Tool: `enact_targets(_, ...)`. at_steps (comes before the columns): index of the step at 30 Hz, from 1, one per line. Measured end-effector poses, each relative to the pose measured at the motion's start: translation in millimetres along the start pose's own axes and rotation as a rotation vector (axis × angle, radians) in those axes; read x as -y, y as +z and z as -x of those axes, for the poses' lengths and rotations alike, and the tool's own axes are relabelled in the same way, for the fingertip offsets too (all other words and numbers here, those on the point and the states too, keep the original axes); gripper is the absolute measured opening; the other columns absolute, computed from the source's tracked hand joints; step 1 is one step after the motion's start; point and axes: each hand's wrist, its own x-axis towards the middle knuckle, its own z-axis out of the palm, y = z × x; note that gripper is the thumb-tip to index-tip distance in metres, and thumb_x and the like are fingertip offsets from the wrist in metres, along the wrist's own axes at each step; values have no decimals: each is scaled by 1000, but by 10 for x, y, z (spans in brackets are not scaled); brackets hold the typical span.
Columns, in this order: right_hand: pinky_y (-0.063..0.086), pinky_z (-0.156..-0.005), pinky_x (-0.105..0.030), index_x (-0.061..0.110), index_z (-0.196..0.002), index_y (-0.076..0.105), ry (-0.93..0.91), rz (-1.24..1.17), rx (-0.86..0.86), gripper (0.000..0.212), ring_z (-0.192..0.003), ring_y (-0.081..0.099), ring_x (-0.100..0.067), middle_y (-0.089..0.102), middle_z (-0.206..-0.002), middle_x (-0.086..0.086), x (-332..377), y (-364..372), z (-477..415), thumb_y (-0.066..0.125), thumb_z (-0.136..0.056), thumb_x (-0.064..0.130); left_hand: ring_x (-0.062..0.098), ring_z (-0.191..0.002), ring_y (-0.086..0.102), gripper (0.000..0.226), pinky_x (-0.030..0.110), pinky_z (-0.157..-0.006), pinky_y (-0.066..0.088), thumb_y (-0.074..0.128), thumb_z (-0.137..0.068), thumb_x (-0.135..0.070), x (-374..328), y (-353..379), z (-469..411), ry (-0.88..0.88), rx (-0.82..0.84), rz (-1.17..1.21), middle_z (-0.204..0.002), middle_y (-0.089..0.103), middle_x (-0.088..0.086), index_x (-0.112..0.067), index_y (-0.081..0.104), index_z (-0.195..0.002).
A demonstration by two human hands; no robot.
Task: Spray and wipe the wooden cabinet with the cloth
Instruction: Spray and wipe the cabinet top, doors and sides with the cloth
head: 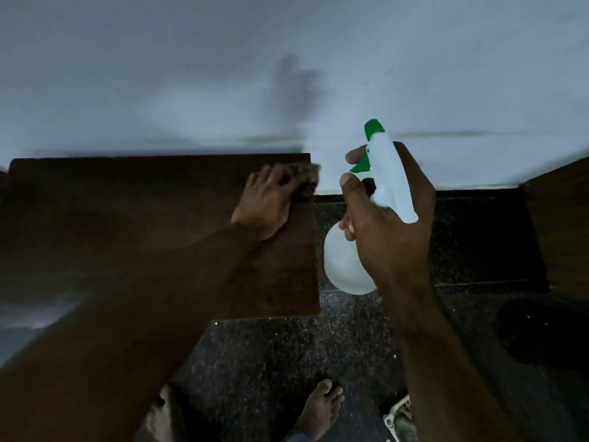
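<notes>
The dark wooden cabinet top (143, 212) fills the left half of the view, against a pale wall. My left hand (267, 202) presses a dark brownish cloth (84, 180) (306, 180) flat onto the cabinet's far right corner; the cloth looks blurred and bunched under my fingers. My right hand (385, 224) grips a white spray bottle (347, 266) with a green nozzle and trigger, held in the air to the right of the cabinet's edge. The nozzle tip (374, 127) points up toward the wall.
Dark speckled stone floor (287, 362) lies below and to the right of the cabinet. Another brown wooden piece (561, 224) stands at the right edge. My bare feet (322, 406) show at the bottom, beside a white object (398, 416) on the floor.
</notes>
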Motion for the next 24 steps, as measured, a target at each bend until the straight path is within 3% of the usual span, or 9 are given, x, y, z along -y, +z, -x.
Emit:
enact_targets(2,56,-58,-54,23,-106,66,0,13,3,16,-55,56,-37,68,-85,-7,-29,13,-16,68,-98,10,37,-124,47,56,53,-103,41,51,-90,-20,-235,2,-43,-354,-63,89,-136,51,12,-34,50,-145)
enact_targets(3,56,-59,-54,21,-107,67,2,15,5,14,-56,57,-33,68,-84,-4,-30,27,-17,67,-99,10,38,-123,48,54,53,-102,41,53,-91,-22,-371,39,6,-314,-89,91,-135,52,13,-33,50,-143)
enact_targets(7,59,-63,-51,20,-107,66,12,-1,13,13,-60,60,-20,66,-82,2,-16,120,-20,67,-99,9,38,-123,49,53,50,-100,41,58,-93,-25,-28,24,82,276,-12,-9,-135,52,12,-33,42,-143)
enact_targets(11,58,-62,-51,14,-109,68,31,-4,19,11,-59,59,-24,66,-81,-1,-44,200,1,68,-99,10,41,-131,44,59,56,-108,35,49,-93,-20,-51,-69,-171,-415,-85,108,-142,49,13,-37,45,-148)
enact_targets(12,58,-63,-51,15,-109,68,33,-7,21,11,-60,60,-23,67,-83,-2,-45,261,13,68,-99,10,40,-131,44,56,56,-108,35,49,-93,-23,-149,-85,-147,-371,-89,99,-142,50,12,-37,45,-147)
enact_targets(15,60,-66,-53,13,-108,67,27,-5,44,10,-62,63,-19,68,-84,-1,-21,325,65,69,-99,9,37,-123,48,52,50,-99,40,53,-93,-27,99,-84,-27,140,-7,38,-135,53,10,-36,44,-143)
enact_targets(16,59,-65,-53,14,-107,67,24,-7,56,10,-61,63,-22,67,-82,-1,-5,363,86,69,-99,9,37,-121,49,54,49,-97,41,54,-91,-25,346,-110,-75,114,-19,13,-135,53,11,-35,48,-144)
enact_targets(19,58,-64,-54,22,-107,67,28,14,54,15,-60,63,-30,66,-79,-1,17,454,125,69,-98,10,41,-125,46,59,53,-101,39,51,-89,-19,552,-262,-95,-413,-68,50,-140,50,13,-37,51,-145)
enact_targets(24,58,-61,-53,24,-107,68,32,6,53,14,-60,63,-24,70,-87,4,95,716,130,69,-98,13,35,-122,47,60,47,-102,41,54,-91,-24,878,-329,289,129,69,10,-136,51,9,-40,47,-148)
